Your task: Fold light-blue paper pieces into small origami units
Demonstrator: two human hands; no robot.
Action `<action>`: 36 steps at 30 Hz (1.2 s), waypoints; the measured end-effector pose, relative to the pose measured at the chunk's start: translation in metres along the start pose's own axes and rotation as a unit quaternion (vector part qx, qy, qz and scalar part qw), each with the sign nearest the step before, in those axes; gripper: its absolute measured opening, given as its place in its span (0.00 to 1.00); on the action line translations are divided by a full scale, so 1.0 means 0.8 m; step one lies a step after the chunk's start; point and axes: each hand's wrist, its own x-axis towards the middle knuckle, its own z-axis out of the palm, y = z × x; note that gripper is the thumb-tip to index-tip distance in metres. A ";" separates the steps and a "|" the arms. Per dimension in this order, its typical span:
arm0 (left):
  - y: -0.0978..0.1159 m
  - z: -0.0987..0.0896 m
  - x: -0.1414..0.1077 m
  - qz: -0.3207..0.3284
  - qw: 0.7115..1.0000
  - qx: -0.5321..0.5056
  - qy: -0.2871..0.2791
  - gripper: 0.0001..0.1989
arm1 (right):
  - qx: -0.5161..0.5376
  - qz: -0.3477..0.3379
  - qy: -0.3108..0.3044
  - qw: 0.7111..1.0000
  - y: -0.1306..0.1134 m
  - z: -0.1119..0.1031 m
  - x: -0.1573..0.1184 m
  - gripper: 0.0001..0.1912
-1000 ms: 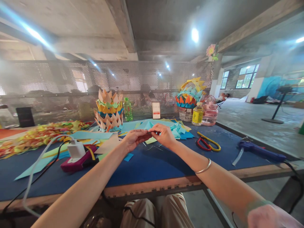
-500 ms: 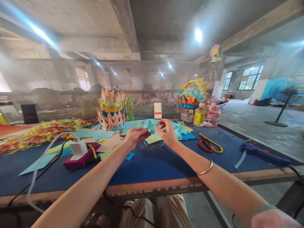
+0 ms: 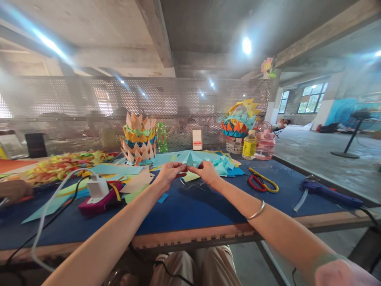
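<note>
Between both hands, just above the blue table top [image 3: 178, 216], is a light blue piece of folded paper [image 3: 192, 159] with a pointed top. My left hand [image 3: 172, 174] pinches its left edge between thumb and fingers. On the other side, my right hand [image 3: 208, 171] pinches the right edge, thumb toward the middle. Behind my right hand lies a pile of light blue folded paper pieces [image 3: 222, 163]. A pale green paper sheet [image 3: 190, 176] lies under the hands.
Right of my hands lie scissors [image 3: 263, 182] and a blue glue gun [image 3: 330, 192]. Leftward are a purple power strip [image 3: 99, 202] with a white charger [image 3: 98, 188], cords, and another person's hand [image 3: 14, 192]. Stacked paper crowns [image 3: 138, 139], a phone [image 3: 197, 140] and bottles [image 3: 249, 145] stand behind.
My right hand has closed on the right side of the folded paper, its fingers looser before. Another person's hand has come in at the left edge.
</note>
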 end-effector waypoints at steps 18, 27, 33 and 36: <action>0.001 -0.002 0.003 -0.023 0.999 0.029 0.035 0.10 | 0.125 0.064 0.028 0.990 -0.020 -0.011 0.000 0.15; 0.006 0.000 -0.004 -0.080 0.994 -0.031 -0.064 0.14 | 0.127 0.044 0.043 0.990 -0.010 -0.010 0.002 0.09; 0.002 -0.003 -0.003 -0.079 0.994 -0.015 -0.074 0.16 | 0.150 0.042 0.033 0.987 -0.014 -0.009 0.001 0.12; 0.001 -0.006 -0.001 -0.076 0.996 -0.015 -0.048 0.15 | 0.166 0.039 0.050 0.984 -0.019 -0.009 0.000 0.19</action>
